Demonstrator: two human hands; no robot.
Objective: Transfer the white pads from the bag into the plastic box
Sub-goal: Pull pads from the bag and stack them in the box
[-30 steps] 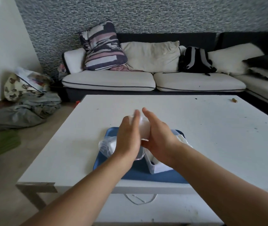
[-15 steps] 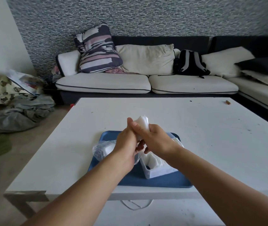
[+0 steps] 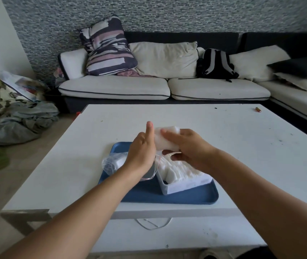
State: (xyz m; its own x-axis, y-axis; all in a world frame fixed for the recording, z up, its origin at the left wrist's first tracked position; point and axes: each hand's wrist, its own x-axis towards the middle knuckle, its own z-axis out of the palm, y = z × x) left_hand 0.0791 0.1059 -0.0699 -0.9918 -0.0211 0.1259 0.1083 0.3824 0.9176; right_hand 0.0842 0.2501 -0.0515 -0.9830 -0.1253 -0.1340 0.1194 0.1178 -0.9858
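A stack of white pads (image 3: 164,138) is held above the blue tray (image 3: 186,198), pressed between both hands. My right hand (image 3: 188,148) wraps its fingers over and under the stack. My left hand (image 3: 143,152) presses flat against the stack's left side, thumb pointing up. The clear plastic bag (image 3: 112,161) lies crumpled on the tray's left part, half hidden behind my left wrist. The white plastic box (image 3: 184,184) stands on the tray to the right, with a row of white pads (image 3: 178,169) inside it.
The tray sits near the front edge of a white table (image 3: 242,146). A small brown object (image 3: 258,109) lies at the table's far right corner. A sofa with cushions and a black backpack (image 3: 216,65) stands behind. Clothes and bags lie on the floor at left.
The stack of pads came up out of the bag and shifted right, toward the space above the box. My right hand closed more fully around it, and my left thumb lifted.
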